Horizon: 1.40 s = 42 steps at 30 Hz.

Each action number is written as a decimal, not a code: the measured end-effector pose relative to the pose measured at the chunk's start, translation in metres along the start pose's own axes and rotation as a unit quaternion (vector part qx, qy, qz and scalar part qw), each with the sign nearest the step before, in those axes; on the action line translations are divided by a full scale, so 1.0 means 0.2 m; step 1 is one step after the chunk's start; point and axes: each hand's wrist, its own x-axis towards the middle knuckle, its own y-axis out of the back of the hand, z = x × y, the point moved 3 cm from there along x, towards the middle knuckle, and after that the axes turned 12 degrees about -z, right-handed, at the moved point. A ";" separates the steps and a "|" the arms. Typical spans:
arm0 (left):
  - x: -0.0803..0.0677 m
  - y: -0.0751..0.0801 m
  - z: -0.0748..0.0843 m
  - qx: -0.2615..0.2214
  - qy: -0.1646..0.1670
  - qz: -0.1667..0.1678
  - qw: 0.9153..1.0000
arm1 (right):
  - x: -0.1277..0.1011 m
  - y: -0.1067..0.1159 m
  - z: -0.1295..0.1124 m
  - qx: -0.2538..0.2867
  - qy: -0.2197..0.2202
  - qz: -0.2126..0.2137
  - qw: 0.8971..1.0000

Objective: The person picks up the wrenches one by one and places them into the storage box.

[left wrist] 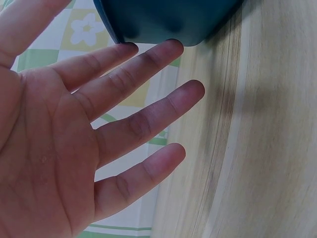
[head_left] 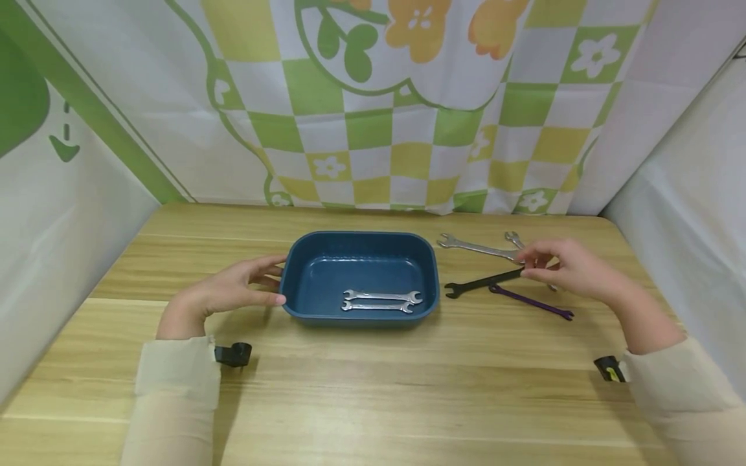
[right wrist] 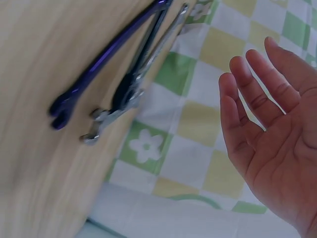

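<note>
The left hand (head_left: 230,291) is resting against the left end of the blue tray (head_left: 303,255), fingers straight and spread – in the left wrist view two fingertips (left wrist: 171,48) are touching the tray's dark outer wall (left wrist: 163,20), the other fingers lying free above the wooden table (head_left: 373,388). It is gripping nothing.

Two silver open-end wrenches (head_left: 380,301) are lying side by side on the tray floor, toward its near wall.

The right hand (head_left: 574,265) is hovering over the loose wrenches to the right of the tray, with its fingertips at the far end of the black wrench (head_left: 480,283). In the right wrist view the hand (right wrist: 272,134) is showing a wide, flat palm with straight fingers, apart from the tools – no pinch is visible, though whether a fingertip is touching the black wrench I cannot tell.

The black wrench is lying on the table just right of the tray, angled toward it. A purple wrench (head_left: 533,302) is lying just in front of it, and a long silver wrench (head_left: 474,246) is lying behind, with another small silver wrench (head_left: 514,239) beside the hand.
</note>
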 end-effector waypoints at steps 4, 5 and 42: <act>0.00 0.00 0.00 0.000 -0.002 0.000 1.000 | -0.02 -0.01 0.05 0.008 -0.007 -0.012 1.000; 0.00 0.00 0.00 0.000 -0.002 0.000 1.000 | -0.03 -0.02 0.06 0.012 -0.007 -0.019 1.000; 0.00 0.00 0.00 0.008 0.010 -0.005 1.000 | 0.06 -0.21 0.21 0.074 -0.011 -0.148 0.986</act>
